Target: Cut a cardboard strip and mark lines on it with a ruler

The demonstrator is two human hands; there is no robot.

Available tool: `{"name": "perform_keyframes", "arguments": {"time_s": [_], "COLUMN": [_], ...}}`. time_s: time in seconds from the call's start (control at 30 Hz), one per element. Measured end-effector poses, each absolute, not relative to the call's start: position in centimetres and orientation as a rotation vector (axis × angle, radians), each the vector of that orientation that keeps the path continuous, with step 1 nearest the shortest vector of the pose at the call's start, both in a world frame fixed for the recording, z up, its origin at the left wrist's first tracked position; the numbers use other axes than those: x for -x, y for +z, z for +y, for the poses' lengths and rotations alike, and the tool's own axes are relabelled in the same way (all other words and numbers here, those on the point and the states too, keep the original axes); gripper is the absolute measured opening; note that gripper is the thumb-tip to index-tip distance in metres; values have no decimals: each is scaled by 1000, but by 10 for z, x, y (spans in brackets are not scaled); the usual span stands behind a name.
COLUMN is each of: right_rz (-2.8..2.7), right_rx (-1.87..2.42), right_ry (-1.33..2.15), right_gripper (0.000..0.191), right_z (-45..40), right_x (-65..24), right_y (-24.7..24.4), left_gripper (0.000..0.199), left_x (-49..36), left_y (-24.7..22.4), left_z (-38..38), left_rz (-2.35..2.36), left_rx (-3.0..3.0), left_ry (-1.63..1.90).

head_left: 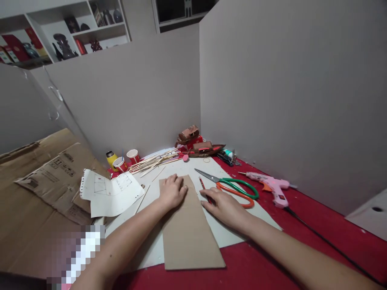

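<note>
A long piece of brown cardboard [190,237] lies on a white sheet [145,249] over the red table. My left hand [173,191] rests palm down on its far part, fingers apart. Just right of the cardboard, my right hand [222,205] pinches a dark red pencil [202,183] between thumb and fingers; the pencil's lower part is hidden by the hand. Behind that hand lies a pair of scissors [229,183] with one green and one orange handle, blades pointing away to the left.
A pink glue gun [269,185] with a black cord lies to the right. At the back are wooden sticks [157,161], paper cups [120,164], a yellow bottle [111,159] and small brown models [204,149]. Left are a drawing [109,193] and large cardboard [57,173]. Grey panels [287,80] stand behind.
</note>
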State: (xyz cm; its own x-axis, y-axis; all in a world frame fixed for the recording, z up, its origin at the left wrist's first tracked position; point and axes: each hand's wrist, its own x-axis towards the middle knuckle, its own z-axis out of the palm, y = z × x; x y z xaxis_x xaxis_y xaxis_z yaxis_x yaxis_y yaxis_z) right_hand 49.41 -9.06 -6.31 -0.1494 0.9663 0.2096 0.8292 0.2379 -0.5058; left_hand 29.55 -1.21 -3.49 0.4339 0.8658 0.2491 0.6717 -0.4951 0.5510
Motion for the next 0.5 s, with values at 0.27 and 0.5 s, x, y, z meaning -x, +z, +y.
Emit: {"name": "perform_keyframes", "arguments": {"time_s": [0.27,0.5], "right_rz": [-1979,-1798], "right_rx": [1603,1478], "right_ry": [367,288], "right_gripper": [40,52], "right_z": [-90,-94], "right_x": [-495,-507], "right_y": [-61,-33], "left_gripper": [44,47], "left_x": [-283,-278], "left_y": [-47,-49], "left_z": [-12,-11], "left_rz": [1318,1308], "left_rx": [-2559,-2623], "left_ry": [538,483]}}
